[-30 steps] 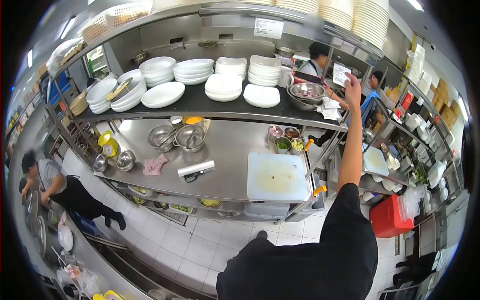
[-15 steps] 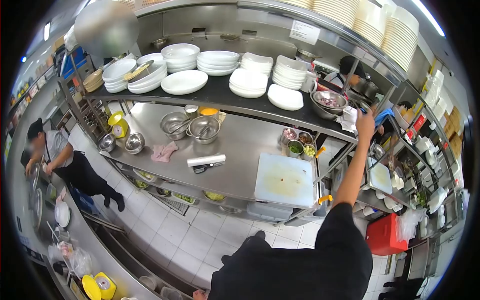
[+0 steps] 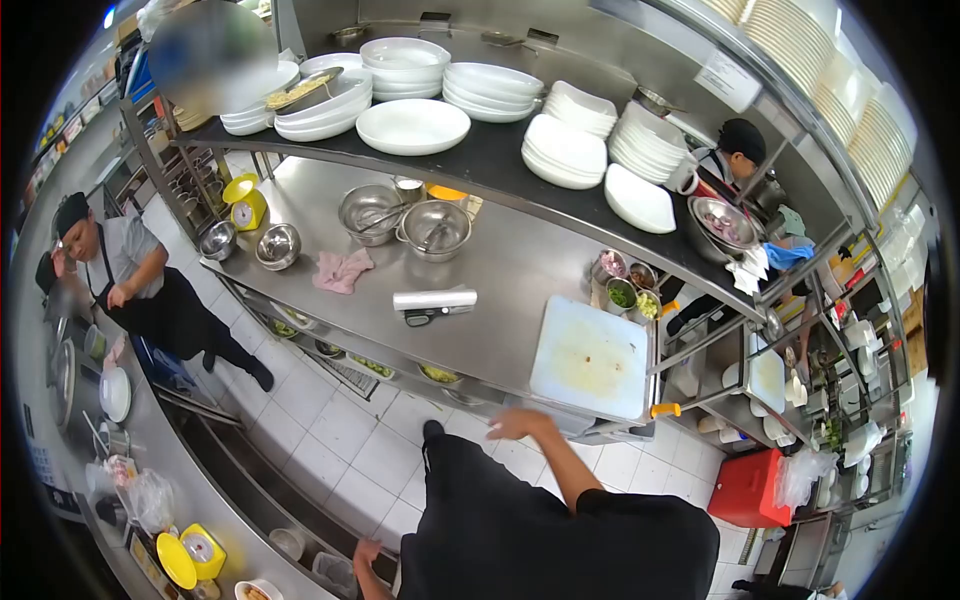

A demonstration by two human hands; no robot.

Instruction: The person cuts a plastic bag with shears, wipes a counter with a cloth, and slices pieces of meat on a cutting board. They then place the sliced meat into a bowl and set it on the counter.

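Note:
My right hand [image 3: 513, 424] is over the floor in front of the steel table's edge, below and left of the white cutting board [image 3: 590, 358]. Its fingers are stretched out and touch nothing. Low in the view, my left hand [image 3: 367, 553] hangs beside the counter at the left; its fingers are too small and blurred to read. On the steel table [image 3: 480, 330] lie a white roll [image 3: 435, 299], black-handled scissors [image 3: 428, 317] and a pink cloth [image 3: 342, 271]. Two metal bowls hold utensils, one of them the right bowl [image 3: 436, 229].
White plates [image 3: 413, 127] stand stacked on the black shelf. Small containers [image 3: 621, 293] of chopped food are behind the board. A co-worker [image 3: 140, 270] stands at the left, another person [image 3: 738, 150] behind the shelf. A red box [image 3: 746, 487] is on the floor at the right.
My right hand has come down from the shelf's right end to in front of the table. My left hand shows more. The view has shifted, and the co-worker at the left has raised the head.

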